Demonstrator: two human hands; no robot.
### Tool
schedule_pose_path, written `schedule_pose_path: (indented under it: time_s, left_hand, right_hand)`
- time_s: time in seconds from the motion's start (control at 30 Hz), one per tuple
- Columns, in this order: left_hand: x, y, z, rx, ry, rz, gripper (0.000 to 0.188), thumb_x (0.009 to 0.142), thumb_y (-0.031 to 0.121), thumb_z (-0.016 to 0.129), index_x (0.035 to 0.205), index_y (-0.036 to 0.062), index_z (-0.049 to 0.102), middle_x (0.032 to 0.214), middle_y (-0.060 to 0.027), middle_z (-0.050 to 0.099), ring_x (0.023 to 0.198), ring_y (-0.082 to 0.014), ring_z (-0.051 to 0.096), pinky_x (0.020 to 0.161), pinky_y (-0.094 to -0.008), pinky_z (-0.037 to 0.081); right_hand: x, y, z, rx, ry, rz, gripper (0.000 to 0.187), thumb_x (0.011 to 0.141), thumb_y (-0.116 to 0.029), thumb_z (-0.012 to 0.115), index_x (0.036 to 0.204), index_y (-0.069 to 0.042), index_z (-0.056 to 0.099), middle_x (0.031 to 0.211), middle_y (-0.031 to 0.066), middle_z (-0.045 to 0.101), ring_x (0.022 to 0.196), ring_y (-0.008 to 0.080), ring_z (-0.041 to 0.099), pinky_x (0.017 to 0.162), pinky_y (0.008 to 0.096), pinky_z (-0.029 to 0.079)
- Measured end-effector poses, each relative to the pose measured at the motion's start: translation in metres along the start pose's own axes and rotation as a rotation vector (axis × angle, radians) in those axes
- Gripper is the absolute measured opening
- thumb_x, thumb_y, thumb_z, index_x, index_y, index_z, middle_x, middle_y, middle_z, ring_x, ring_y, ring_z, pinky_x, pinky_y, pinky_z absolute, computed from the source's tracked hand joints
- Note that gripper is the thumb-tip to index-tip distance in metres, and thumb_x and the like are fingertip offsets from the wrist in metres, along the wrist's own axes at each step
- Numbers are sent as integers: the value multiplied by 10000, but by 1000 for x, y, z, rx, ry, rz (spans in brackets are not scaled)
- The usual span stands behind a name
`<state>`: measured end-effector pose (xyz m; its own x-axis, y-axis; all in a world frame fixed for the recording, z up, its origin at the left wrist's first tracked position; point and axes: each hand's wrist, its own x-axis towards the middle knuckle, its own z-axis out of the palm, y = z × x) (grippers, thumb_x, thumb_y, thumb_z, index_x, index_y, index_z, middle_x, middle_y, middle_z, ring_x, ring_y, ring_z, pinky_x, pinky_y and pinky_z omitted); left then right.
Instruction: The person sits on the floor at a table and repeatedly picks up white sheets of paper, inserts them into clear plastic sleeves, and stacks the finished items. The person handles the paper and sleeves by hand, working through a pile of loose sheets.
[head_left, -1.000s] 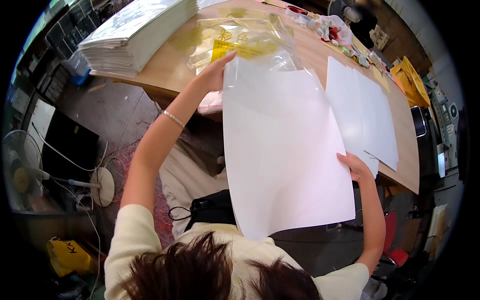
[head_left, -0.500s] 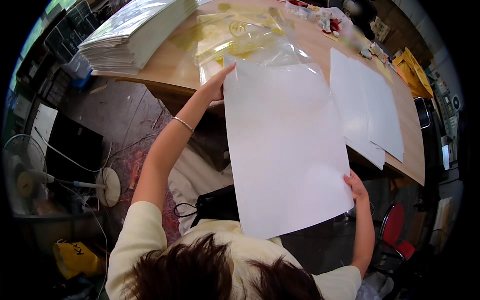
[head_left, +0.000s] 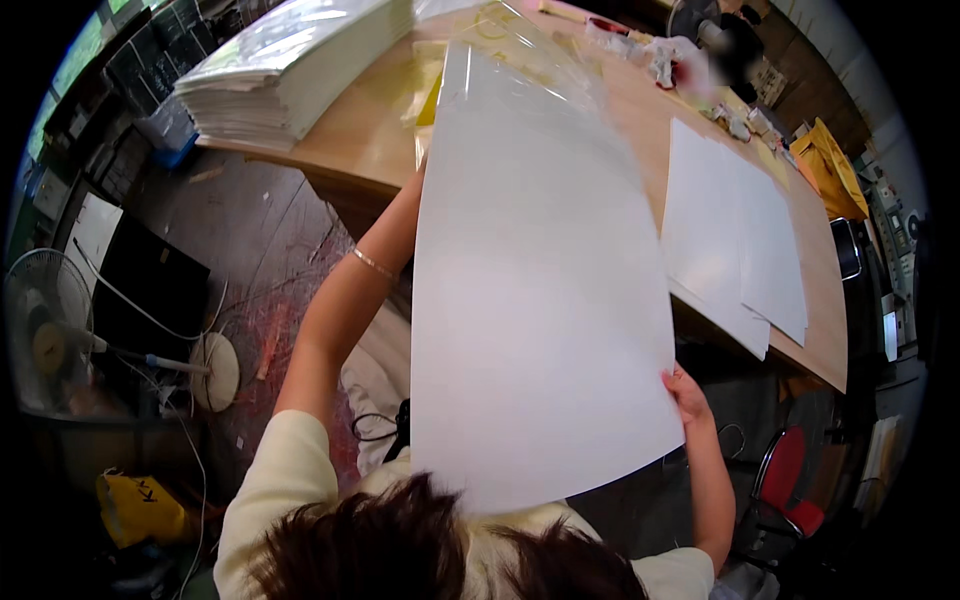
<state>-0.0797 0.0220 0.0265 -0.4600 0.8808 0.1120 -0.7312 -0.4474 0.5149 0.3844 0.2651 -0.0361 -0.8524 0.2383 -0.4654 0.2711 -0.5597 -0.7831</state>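
A large white sheet [head_left: 540,290] slants up from my lap over the table's near edge, bowed along its length. My right hand [head_left: 688,396] is closed on its right edge near the lower corner, thumb on the front face. My left hand [head_left: 422,172] reaches behind the sheet's upper left edge; the sheet hides its fingers. Clear plastic film with yellow print [head_left: 530,45] meets the sheet's far end; whether the sheet is inside it I cannot tell.
A thick stack of white sheets [head_left: 260,100] sits at the table's far left. Several more white sheets [head_left: 710,230] lie overlapping on the table [head_left: 815,290] at right. A fan [head_left: 50,340] stands on the left, a red chair [head_left: 782,470] at lower right.
The white sheet has moved left and up, its far end now over the printed plastic. My left hand has slipped behind it. My right hand has shifted left and slightly down with the edge.
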Motion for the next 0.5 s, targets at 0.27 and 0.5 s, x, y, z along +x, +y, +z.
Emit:
schedule_pose_path:
  time_s: [0.27, 0.5]
  left_hand:
    - [13, 71, 0, -17, -9, -121, 845, 910, 621, 259, 1355, -95, 311, 1295, -231, 479, 1161, -325, 508, 994, -405, 415]
    - [11, 16, -28, -40, 49, 14, 832, 889, 652, 297, 1333, -46, 382, 1263, -205, 515, 1141, -303, 530, 979, -416, 427]
  right_hand:
    - [-25, 14, 13, -25, 111, -56, 465, 871, -63, 592, 1301, 9, 429, 1196, 125, 569, 1065, 214, 575, 916, 352, 466]
    - [-24, 24, 39, 74, 38, -96, 460, 855, -70, 618, 1274, 22, 453, 1175, 123, 582, 1049, 218, 584, 901, 342, 473]
